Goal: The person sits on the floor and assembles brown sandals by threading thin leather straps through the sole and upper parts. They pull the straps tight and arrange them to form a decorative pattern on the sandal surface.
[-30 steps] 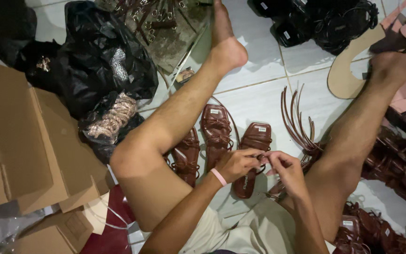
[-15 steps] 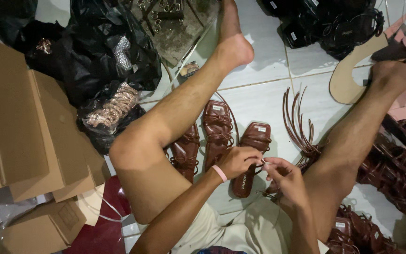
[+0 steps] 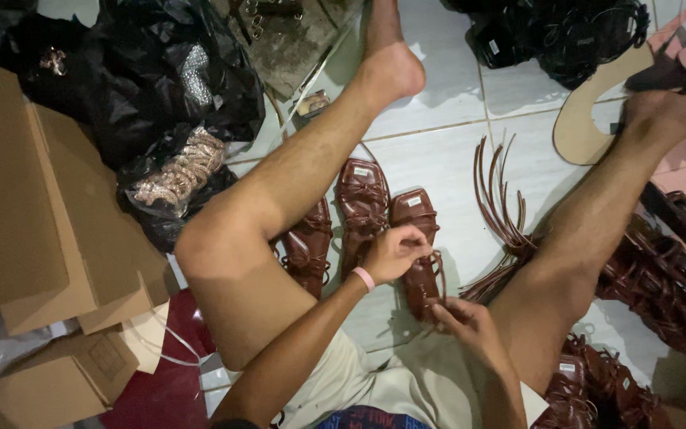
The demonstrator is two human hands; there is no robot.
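A brown strappy sandal (image 3: 416, 238) lies on the white tiled floor between my bare legs. My left hand (image 3: 395, 253), with a pink band on the wrist, grips the sandal's straps at its middle. My right hand (image 3: 470, 326) pinches a thin brown strap at the sandal's near end. Two more brown sandals (image 3: 361, 208) (image 3: 309, 251) lie beside it to the left, the leftmost partly under my left leg.
Loose brown straps (image 3: 498, 202) fan out to the right. More brown sandals (image 3: 668, 294) pile at the right edge. Cardboard boxes (image 3: 33, 222) stand on the left, black plastic bags (image 3: 160, 71) behind them, a tan sole cutout (image 3: 589, 111) at the upper right.
Both hands have dropped lower onto the sandal. My left hand now closes over its straps and my right hand has moved nearer, to the sandal's near end.
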